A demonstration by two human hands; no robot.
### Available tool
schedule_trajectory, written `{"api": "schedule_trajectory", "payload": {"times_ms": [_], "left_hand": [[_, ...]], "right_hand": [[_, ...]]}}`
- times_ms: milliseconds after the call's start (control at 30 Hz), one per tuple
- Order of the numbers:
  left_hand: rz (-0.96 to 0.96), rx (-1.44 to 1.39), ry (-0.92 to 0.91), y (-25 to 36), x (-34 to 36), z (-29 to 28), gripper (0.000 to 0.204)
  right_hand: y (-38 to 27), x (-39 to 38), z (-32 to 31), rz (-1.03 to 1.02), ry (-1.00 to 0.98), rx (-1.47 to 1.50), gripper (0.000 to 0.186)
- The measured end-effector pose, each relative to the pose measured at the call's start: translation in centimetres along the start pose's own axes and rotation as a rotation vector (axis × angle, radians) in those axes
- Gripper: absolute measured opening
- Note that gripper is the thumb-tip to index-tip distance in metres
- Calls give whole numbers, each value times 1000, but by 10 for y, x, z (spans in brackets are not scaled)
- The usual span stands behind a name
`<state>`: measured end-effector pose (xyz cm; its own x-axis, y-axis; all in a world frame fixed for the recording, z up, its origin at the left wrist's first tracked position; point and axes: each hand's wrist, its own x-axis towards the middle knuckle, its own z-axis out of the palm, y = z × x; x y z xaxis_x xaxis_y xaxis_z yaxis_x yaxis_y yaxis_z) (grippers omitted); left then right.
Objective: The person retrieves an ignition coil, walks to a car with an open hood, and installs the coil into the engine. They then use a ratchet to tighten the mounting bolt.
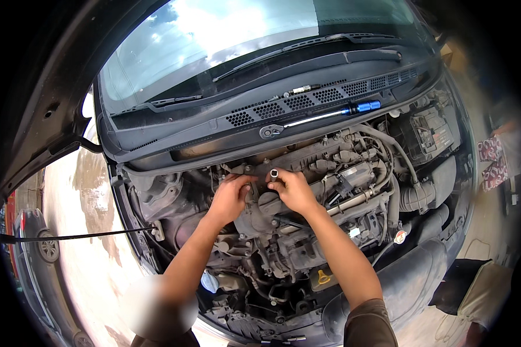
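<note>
My right hand (291, 189) is closed, its fingertips pinching a short silver socket (274, 173) whose open end faces up. It hovers over the engine (307, 217), close to a round dark cap (269, 203). To its left, my left hand (230, 198) is held low over the engine's rear edge. Its fingers are bent, with thumb and forefinger apart and nothing visible between them. Whether those fingertips touch an engine part cannot be made out. A ratchet with a blue handle (362, 107) lies beyond both hands on the black cowl (200, 124).
A small metal tool piece (301, 91) rests on the cowl vents below the windshield (214, 40). At left, a hood prop rod (87, 237) crosses to the fender. The battery (431, 136) sits far right; a yellow dipstick handle (324, 277) is near the front. Another car (46, 272) stands left.
</note>
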<state>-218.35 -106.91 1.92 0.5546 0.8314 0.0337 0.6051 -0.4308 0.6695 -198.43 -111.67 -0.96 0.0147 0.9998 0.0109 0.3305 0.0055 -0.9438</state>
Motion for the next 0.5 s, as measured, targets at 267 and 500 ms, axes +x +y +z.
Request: {"api": "schedule_trajectory", "payload": {"times_ms": [267,500], "left_hand": [[-412,155,837,-75,-230,-94,18],[-1118,7,1013,-244,-372,-96,44]], "right_hand": [[14,10,10,-9,14,-188,27],[-50,16,0,-348,-353,-884,20]]}}
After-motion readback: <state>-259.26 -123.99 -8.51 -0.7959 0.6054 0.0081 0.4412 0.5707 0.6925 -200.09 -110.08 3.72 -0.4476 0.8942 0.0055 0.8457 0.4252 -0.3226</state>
